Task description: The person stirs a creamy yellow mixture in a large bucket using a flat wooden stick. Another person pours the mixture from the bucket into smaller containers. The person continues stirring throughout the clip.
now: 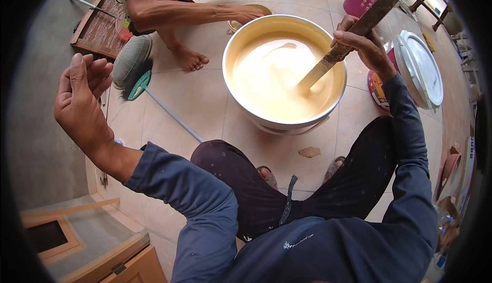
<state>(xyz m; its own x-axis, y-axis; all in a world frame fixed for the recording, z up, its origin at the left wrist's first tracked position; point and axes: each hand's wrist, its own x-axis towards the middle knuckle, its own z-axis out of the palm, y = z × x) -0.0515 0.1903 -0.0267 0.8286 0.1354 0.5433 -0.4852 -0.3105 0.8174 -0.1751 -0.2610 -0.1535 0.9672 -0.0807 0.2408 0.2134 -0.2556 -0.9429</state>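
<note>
A big white bucket (231,91) of creamy, pale yellow paint (266,91) stands on the floor in front of my knees. My right hand (364,47) grips a long flat stirring stick (353,37), coated with dried splashes. The stick slants down to the left, and its lower end dips into the paint, where swirl marks show on the surface. Off to the far left, my left hand (84,96) is raised in the air, thumb up, fingers loosely bent, with nothing in it. It touches nothing.
Beyond the bucket, a co-worker's hand (246,14) reaches to a small container (264,9). A green-headed broom (138,84) lies left, near a stuffed sack (130,60). White lids (420,70) lean over a pink bucket (378,89) at right. Wooden frames (66,226) stand at lower left.
</note>
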